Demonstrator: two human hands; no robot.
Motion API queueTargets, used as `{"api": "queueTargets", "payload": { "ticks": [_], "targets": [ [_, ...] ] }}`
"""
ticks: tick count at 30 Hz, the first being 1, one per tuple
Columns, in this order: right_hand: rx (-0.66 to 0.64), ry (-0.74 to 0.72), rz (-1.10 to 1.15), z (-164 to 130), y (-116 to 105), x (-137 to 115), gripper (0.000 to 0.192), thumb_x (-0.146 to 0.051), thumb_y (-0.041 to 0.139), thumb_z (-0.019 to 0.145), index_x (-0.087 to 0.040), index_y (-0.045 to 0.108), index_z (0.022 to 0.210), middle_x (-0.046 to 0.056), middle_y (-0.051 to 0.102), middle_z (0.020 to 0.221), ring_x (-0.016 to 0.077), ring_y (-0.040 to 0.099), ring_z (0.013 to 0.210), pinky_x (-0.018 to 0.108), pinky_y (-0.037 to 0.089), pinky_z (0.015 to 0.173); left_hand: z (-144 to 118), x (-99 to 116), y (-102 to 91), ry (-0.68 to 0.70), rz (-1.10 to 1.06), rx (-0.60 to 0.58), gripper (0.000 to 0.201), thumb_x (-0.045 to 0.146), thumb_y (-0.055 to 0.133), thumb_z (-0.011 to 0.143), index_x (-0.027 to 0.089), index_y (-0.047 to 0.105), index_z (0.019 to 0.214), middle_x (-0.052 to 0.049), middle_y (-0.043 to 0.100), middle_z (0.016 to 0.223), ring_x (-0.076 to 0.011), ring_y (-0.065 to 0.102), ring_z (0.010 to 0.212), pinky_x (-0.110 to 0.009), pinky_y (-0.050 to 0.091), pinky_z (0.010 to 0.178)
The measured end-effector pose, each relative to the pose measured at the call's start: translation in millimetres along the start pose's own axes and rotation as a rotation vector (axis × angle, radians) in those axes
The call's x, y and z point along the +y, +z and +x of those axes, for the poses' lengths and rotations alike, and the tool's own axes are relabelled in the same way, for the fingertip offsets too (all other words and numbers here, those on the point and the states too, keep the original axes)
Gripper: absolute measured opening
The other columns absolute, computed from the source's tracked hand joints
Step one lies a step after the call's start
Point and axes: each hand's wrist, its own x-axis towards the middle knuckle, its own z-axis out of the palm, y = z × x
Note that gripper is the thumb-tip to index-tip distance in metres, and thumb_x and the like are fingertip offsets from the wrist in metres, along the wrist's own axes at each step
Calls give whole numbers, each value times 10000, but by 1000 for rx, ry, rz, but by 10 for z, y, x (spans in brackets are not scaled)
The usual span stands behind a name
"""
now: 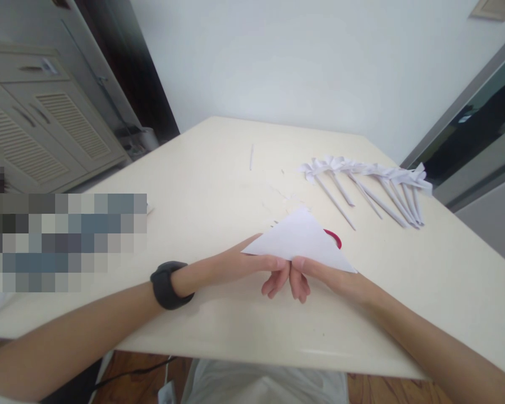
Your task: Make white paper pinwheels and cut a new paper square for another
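Note:
A white sheet of paper (301, 235), folded into a triangle, is held just above the table with its point facing away from me. My left hand (265, 266) pinches its near edge, thumb on top and fingers curled underneath. Right beside it, my right hand (309, 269) grips the same edge in the same way, the two thumbs almost touching. Part of a red loop (334, 238), perhaps a scissors handle, sticks out from behind the paper's right side. What else lies under the paper is hidden.
Several white paper flowers with rolled stems (366, 174) lie in a row at the back right of the table (193, 185). A thin paper roll (251, 157) lies farther back, with small paper scraps nearby. A blurred-out patch (67, 241) covers the left side.

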Motion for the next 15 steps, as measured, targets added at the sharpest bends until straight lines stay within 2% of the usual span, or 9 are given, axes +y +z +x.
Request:
{"api": "queueTargets", "payload": {
  "ticks": [2, 5, 10, 15],
  "targets": [
    [8, -11, -9, 9, 7, 6, 494, -369, 256, 951, -150, 549, 620, 39, 642, 786, 99, 521, 643, 243, 434, 665, -2, -34, -9, -10, -8, 3, 368, 251, 381, 884, 130, 590, 607, -38, 600, 630, -123, 550, 566, -237, 465, 602],
    [0, -25, 10, 12, 17, -4, 489, -355, 254, 951, -149, 549, 621, 51, 650, 917, 96, 526, 652, 243, 437, 653, -8, -72, -23, 13, -28, 19, 348, 241, 389, 866, 135, 602, 612, -40, 608, 636, -123, 544, 549, -239, 466, 564],
    [93, 18, -5, -27, 12, -60, 481, -350, 301, 943, -145, 575, 606, 7, 551, 590, 101, 514, 596, 233, 434, 635, -16, -40, -56, 69, -2, 94, 365, 267, 419, 847, 119, 605, 570, -45, 585, 554, -118, 512, 478, -240, 434, 514],
    [141, 35, -40, -57, 1, -121, 483, -347, 312, 933, -144, 571, 580, 6, 521, 548, 105, 501, 576, 227, 422, 612, -21, -40, -124, 98, 51, 115, 391, 305, 450, 840, 113, 614, 541, -49, 570, 502, -113, 502, 436, -236, 402, 481]
  ]
}}
